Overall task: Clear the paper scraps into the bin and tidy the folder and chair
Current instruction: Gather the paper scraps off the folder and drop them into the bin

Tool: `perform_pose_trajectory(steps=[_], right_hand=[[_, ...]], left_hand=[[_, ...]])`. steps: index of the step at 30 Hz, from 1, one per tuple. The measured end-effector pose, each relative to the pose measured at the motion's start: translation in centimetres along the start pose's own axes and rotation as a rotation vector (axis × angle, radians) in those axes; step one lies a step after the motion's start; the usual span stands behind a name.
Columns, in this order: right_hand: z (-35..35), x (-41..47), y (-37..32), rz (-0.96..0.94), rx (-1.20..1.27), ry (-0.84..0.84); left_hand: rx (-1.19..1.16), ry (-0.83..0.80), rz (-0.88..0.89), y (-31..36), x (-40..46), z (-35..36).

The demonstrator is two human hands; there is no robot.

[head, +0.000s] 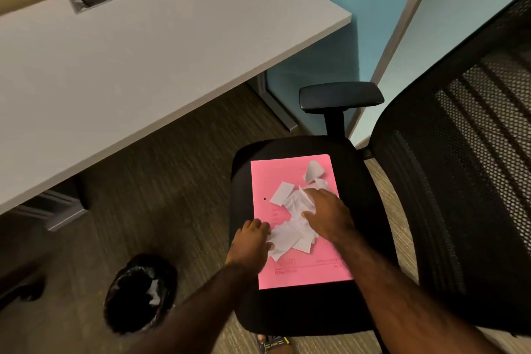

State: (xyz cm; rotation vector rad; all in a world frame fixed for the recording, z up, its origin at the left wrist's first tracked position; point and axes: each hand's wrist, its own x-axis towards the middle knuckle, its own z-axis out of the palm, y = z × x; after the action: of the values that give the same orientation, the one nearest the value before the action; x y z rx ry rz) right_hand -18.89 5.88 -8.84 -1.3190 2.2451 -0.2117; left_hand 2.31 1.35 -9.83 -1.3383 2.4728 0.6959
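Observation:
A pink folder point(290, 273) lies flat on the black seat of an office chair point(356, 304). Several white paper scraps point(290, 234) are heaped on the folder's middle, and a curled scrap point(313, 170) lies apart near its far right corner. My left hand point(253, 241) rests at the folder's left edge, fingers curled against the heap's near side. My right hand point(326, 214) lies palm down on the heap's right side, fingers spread over the paper. A black bin point(140, 294) with a dark liner stands on the floor left of the chair, with white scraps inside.
A white desk point(138, 66) runs along the left, its edge close to the chair. The chair's mesh back point(465, 181) rises on the right and one armrest point(340, 96) sits beyond the seat. A blue wall stands behind. Carpet lies between desk, bin and chair.

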Motion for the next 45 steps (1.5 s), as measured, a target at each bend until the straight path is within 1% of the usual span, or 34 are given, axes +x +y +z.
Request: perform_pose_trajectory(steps=[8,12,15,19,23,29,35,45], right_hand=[[-1.0,0.2,-0.7,0.001,0.098,0.102],[-1.6,0.5,-0.3,0.004,0.174,0.190],[-1.9,0.9,-0.2,-0.005,0.089,0.280],[-1.8,1.4,-0.2,0.071,0.011,0.348],[-1.6,1.8,0.6,0.134,0.009,0.337],[-1.1,2.5,1.6,0.190,0.207,0.230],[-0.3,2.5,1.5,0.216,0.158,0.255],[0.5,2.4,0.8,0.258,0.092,0.217]], left_hand=[[-0.094,0.033,-0.004,-1.7,0.0,-1.3],[-0.147,0.077,-0.008,-2.6,0.2,-1.8],[-0.170,0.105,0.000,-3.2,0.2,-2.1],[-0.231,0.126,-0.006,-3.9,0.1,-2.1],[-0.274,0.133,-0.035,-4.5,-0.5,-1.9],[-0.327,0.166,-0.030,-5.7,-1.5,-1.8],[-0.338,0.198,-0.030,-7.8,-2.5,-1.8],[-0.413,0.270,-0.069,-10.1,-3.6,-2.1]])
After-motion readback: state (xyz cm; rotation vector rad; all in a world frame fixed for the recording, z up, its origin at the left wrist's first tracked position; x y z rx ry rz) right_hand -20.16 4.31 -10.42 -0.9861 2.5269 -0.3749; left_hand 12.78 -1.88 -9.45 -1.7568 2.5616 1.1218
